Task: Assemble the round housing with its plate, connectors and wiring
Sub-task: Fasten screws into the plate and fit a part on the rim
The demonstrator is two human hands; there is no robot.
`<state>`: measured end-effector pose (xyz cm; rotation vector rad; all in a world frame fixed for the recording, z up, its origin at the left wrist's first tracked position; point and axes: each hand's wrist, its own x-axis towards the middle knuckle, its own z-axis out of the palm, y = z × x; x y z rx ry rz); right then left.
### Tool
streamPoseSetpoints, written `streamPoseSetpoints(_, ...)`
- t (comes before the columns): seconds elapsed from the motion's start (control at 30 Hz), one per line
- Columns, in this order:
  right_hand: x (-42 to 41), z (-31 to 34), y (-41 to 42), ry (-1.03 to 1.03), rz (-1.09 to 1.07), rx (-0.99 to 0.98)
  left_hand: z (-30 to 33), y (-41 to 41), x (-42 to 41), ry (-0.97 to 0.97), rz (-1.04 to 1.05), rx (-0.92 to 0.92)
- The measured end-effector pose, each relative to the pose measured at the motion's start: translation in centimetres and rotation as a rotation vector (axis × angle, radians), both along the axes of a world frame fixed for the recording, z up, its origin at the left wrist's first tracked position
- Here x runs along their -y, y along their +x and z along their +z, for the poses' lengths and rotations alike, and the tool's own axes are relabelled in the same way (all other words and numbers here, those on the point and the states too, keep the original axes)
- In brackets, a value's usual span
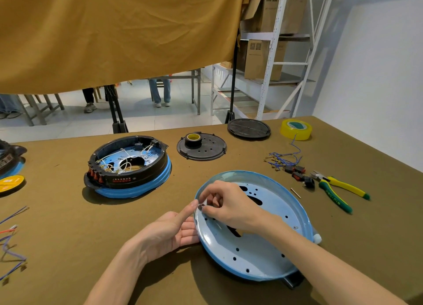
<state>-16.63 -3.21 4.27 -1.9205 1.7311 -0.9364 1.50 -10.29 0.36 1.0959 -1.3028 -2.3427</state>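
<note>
Two hands work at the left rim of a blue plate near the front edge of the worktop.

The blue plate [256,247] lies tilted on the brown worktop [68,247], its left side raised. The left hand [169,231] supports it from below with straight fingers under the rim, the forefinger pointing up to the rim. The right hand [226,204] reaches over the plate, its fingers curled and pinching a small dark part [202,206] at the rim. Toward the back left stands the round housing [128,165], black on a blue base, with white wiring inside. A black disc with a tape roll [201,146] lies beside it. Near the right edge lie blue wires [283,159], red switches [297,173] and pliers [336,188].
</note>
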Motion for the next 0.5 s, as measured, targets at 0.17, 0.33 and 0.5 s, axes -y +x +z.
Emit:
streamPoseSetpoints(0.17, 0.08, -0.14, 0.17, -0.018, -0.010, -0.022, 0.02, 0.04, -0.03, 0.001, -0.005, -0.002)
streamPoseSetpoints(0.33, 0.19, -0.30, -0.34, -0.007, -0.049, 0.016, 0.11, 0.00, -0.03, -0.002, -0.009, 0.006)
streamPoseSetpoints(0.5, 0.48, -0.44, -0.12, 0.012, -0.034, 0.063, 0.08, 0.03, -0.07, 0.019, 0.004, -0.002)
